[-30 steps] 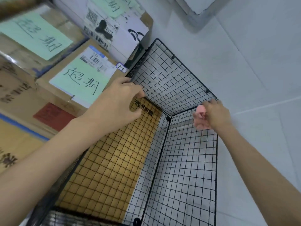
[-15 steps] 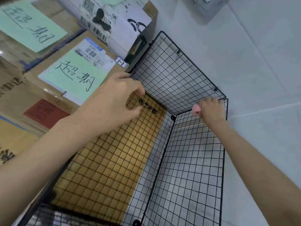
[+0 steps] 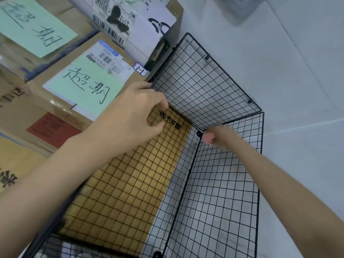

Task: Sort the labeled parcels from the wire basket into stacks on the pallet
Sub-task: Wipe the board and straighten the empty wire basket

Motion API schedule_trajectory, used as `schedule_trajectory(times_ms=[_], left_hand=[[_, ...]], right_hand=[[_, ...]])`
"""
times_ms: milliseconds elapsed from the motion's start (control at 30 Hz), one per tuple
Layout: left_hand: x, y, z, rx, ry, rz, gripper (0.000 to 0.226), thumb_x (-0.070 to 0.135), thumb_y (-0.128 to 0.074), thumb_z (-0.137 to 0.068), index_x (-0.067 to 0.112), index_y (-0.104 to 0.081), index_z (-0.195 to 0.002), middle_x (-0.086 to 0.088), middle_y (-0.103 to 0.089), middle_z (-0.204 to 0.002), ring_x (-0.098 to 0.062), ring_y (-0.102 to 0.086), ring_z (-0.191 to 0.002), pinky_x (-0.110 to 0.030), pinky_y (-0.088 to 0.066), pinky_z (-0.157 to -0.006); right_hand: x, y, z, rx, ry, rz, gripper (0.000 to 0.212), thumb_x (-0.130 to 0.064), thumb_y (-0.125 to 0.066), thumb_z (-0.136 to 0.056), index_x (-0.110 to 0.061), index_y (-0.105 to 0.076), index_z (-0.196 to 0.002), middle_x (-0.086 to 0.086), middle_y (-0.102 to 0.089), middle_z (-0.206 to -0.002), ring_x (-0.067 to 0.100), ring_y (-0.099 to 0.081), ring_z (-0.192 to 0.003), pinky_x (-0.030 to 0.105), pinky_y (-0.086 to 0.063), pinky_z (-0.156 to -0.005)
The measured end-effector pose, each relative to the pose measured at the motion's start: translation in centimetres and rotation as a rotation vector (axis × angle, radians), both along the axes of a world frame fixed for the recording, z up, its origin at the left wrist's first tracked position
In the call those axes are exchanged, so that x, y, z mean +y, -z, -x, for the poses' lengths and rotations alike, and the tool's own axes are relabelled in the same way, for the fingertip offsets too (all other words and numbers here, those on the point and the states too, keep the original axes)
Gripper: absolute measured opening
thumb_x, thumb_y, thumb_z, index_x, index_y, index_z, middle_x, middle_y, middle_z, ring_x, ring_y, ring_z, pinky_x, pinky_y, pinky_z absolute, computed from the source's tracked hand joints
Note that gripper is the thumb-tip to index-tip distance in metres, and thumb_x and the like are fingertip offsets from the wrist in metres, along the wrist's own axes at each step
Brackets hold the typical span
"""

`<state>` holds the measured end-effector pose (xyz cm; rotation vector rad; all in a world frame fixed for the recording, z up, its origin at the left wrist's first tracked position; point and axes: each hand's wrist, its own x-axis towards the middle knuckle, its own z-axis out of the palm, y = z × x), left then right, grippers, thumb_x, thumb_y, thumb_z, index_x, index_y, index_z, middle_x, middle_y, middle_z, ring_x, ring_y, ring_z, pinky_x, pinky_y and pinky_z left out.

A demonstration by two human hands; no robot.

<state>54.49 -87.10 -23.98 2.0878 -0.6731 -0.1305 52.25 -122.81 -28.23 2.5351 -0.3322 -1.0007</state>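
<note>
Now, left hand (image 3: 134,110) grips wire basket (image 3: 204,81) rim; right hand (image 3: 217,135) blurred, grasp unclear.

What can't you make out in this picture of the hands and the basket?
Head view only:
Right hand: motion-blurred, so its grip is unclear.
Upper green label: cut off by the frame edge.
Shipping label: print too small to read.
</note>
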Motion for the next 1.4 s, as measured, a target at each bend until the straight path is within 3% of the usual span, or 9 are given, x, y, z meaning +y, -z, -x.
schedule_trajectory(times_ms=[67, 167, 267, 467, 700, 867, 1000, 1333, 1400], left_hand=[[0.0, 0.1, 0.0, 0.004, -0.001, 0.004, 0.027, 0.030, -0.070, -0.081, 0.025, -0.066, -0.107, 0.011, -0.065, -0.112, -0.008, -0.030, -0.141, -0.037, -0.038, -0.109], [0.0, 0.1, 0.0, 0.014, 0.000, 0.006, 0.029, 0.033, -0.068, -0.081, 0.024, -0.065, -0.108, 0.012, -0.064, -0.113, -0.007, -0.028, -0.142, -0.036, -0.038, -0.109], [-0.1, 0.2, 0.0, 0.001, -0.010, 0.005, 0.027, 0.029, -0.071, -0.084, 0.023, -0.064, -0.110, 0.013, -0.064, -0.114, -0.007, -0.028, -0.141, -0.036, -0.039, -0.108], [-0.3, 0.3, -0.2, -0.019, -0.014, -0.003, 0.027, 0.027, -0.072, -0.083, 0.025, -0.065, -0.110, 0.011, -0.065, -0.114, -0.009, -0.031, -0.140, -0.029, -0.034, -0.105], [-0.4, 0.1, -0.3, -0.028, 0.009, -0.018, 0.027, 0.024, -0.073, -0.084, 0.023, -0.066, -0.110, 0.014, -0.062, -0.109, -0.012, -0.031, -0.140, -0.025, -0.030, -0.103], [-0.1, 0.0, -0.4, -0.048, 0.022, 0.046, 0.029, 0.020, -0.072, -0.083, 0.018, -0.065, -0.111, 0.004, -0.063, -0.114, -0.018, -0.043, -0.129, -0.034, -0.039, -0.103], [0.3, -0.3, -0.1, -0.111, -0.009, 0.041, 0.034, 0.018, -0.070, -0.085, 0.016, -0.061, -0.118, -0.002, -0.060, -0.119, -0.021, -0.048, -0.121, -0.031, -0.041, -0.093], [5.4, -1.4, 5.0, -0.198, 0.024, -0.070, 0.048, 0.019, -0.070, -0.084, 0.013, -0.056, -0.131, -0.003, -0.054, -0.132, -0.029, -0.048, -0.117, -0.043, -0.047, -0.089], [7.2, -1.8, 6.9, -0.216, 0.026, -0.099, 0.050, 0.019, -0.069, -0.085, 0.013, -0.055, -0.133, -0.004, -0.055, -0.132, -0.029, -0.050, -0.116, -0.044, -0.047, -0.091]], right_hand=[[1.2, 2.1, -0.7, -0.185, 0.217, -0.238, 0.042, -0.006, -0.055, -0.089, -0.021, -0.058, -0.128, 0.008, -0.065, -0.110, 0.026, -0.063, -0.096, 0.034, -0.052, -0.071], [3.0, 6.8, -0.5, -0.404, 0.425, -0.420, 0.040, -0.014, -0.064, -0.093, -0.026, -0.054, -0.130, 0.009, -0.061, -0.112, 0.027, -0.068, -0.084, 0.038, -0.060, -0.070], [3.3, 12.1, 0.7, -0.513, 0.525, -0.446, 0.049, -0.012, -0.065, -0.090, -0.026, -0.050, -0.134, 0.014, -0.048, -0.127, 0.032, -0.060, -0.100, 0.049, -0.058, -0.085], [5.9, 15.9, 6.1, -0.584, 0.605, -0.522, 0.057, -0.005, -0.069, -0.086, -0.025, -0.047, -0.135, 0.012, -0.035, -0.133, 0.022, -0.044, -0.112, 0.043, -0.046, -0.100], [12.1, 12.9, 14.6, -0.201, 0.640, -0.612, 0.062, -0.008, -0.069, -0.086, -0.037, -0.043, -0.135, 0.004, -0.027, -0.138, 0.040, -0.057, -0.108, 0.048, -0.061, -0.075], [15.6, 8.0, 17.9, 0.218, 0.510, -0.761, 0.052, -0.004, -0.065, -0.089, -0.035, -0.047, -0.127, 0.009, -0.049, -0.128, 0.025, -0.072, -0.073, 0.039, -0.062, -0.058], [16.9, 3.1, 16.8, 0.015, 0.538, -0.834, 0.049, -0.007, -0.061, -0.093, -0.021, -0.046, -0.137, 0.013, -0.053, -0.124, 0.009, -0.062, -0.056, 0.016, -0.048, -0.041], [19.4, -4.8, 16.8, -0.285, 0.629, -0.937, 0.047, -0.008, -0.060, -0.093, -0.038, -0.046, -0.127, 0.017, -0.070, -0.101, 0.028, -0.062, -0.057, 0.027, -0.046, -0.037], [20.4, -6.0, 17.7, -0.373, 0.598, -0.980, 0.044, -0.010, -0.059, -0.094, -0.033, -0.046, -0.129, 0.015, -0.071, -0.098, 0.035, -0.066, -0.059, 0.041, -0.054, -0.043]])
